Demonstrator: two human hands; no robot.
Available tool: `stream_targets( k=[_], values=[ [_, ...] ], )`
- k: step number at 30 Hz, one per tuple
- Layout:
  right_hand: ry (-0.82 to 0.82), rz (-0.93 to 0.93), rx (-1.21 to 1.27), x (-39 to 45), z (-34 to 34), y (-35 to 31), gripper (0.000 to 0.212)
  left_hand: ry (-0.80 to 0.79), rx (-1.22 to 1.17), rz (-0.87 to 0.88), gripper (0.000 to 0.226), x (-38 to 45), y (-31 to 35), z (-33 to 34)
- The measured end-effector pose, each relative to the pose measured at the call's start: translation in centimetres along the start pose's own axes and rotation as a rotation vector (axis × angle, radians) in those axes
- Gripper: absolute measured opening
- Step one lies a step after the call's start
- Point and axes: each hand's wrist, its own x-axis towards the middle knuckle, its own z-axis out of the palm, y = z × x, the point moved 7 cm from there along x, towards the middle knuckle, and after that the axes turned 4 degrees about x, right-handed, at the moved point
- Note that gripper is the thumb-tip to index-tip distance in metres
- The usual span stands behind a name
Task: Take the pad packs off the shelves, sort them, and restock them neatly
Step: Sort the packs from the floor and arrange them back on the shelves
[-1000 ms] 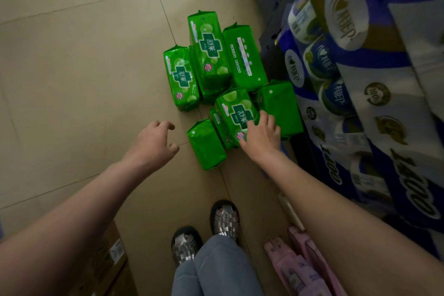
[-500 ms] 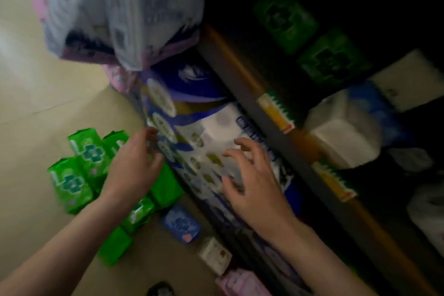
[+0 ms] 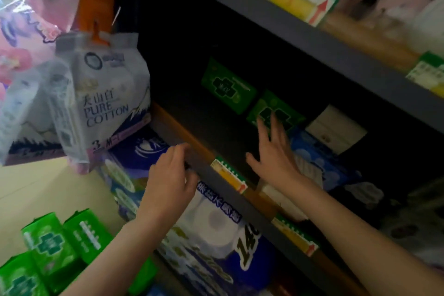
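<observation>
Two green pad packs stand in the dark shelf bay, one at the left point(image 3: 227, 85) and one to its right point(image 3: 276, 110). My right hand point(image 3: 274, 151) reaches into the bay with straight, spread fingers, its fingertips at the right-hand pack. My left hand point(image 3: 170, 182) hovers at the shelf's front edge point(image 3: 201, 166) with loosely curled fingers and holds nothing. Several green pad packs point(image 3: 50, 245) lie on the floor at the lower left.
A hanging white pure-cotton pack point(image 3: 96, 103) and a pink bag point(image 3: 26, 19) crowd the left. Purple-blue tissue roll packs point(image 3: 216, 230) stand below the shelf. Blue and white packs point(image 3: 319, 151) fill the bay's right side. Price tags point(image 3: 229, 176) line the shelf edges.
My view has swung up from the floor pile to the shelf. Both hands left the floor packs and rose; the right one now reaches inside the bay.
</observation>
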Motion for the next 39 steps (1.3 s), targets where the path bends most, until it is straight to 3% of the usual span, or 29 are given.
stream_targets(
  k=[6,10,15,19,25,31,36,39],
  values=[
    [0.101,0.141,-0.099,8.7,0.2,3.3,0.094,0.167,0.068,0.166,0.049,5.1,1.5,0.8],
    [0.066,0.285,-0.213,11.0,1.0,6.2,0.107,0.204,0.093,0.254,0.049,5.9,1.2,1.5],
    [0.246,0.071,-0.437,9.6,0.2,2.6,0.089,0.227,0.067,0.220,0.049,6.6,0.2,1.7],
    [0.075,0.217,-0.380,9.5,1.0,4.2,0.110,0.254,0.077,0.248,0.049,6.6,0.5,1.3],
    [0.138,0.235,-0.414,9.0,-1.1,3.6,0.081,0.225,0.064,0.230,0.054,5.8,0.4,0.9],
    [0.258,0.069,-0.505,8.0,0.4,0.6,0.054,0.209,0.059,0.216,0.053,4.6,-0.2,0.2],
    [0.089,0.122,-0.498,9.7,-0.3,2.5,0.092,0.198,0.063,0.179,0.052,4.3,-1.9,0.8],
    [0.038,0.164,-0.380,10.1,0.0,3.7,0.094,0.162,0.063,0.183,0.054,4.4,-1.9,1.2]
  ],
)
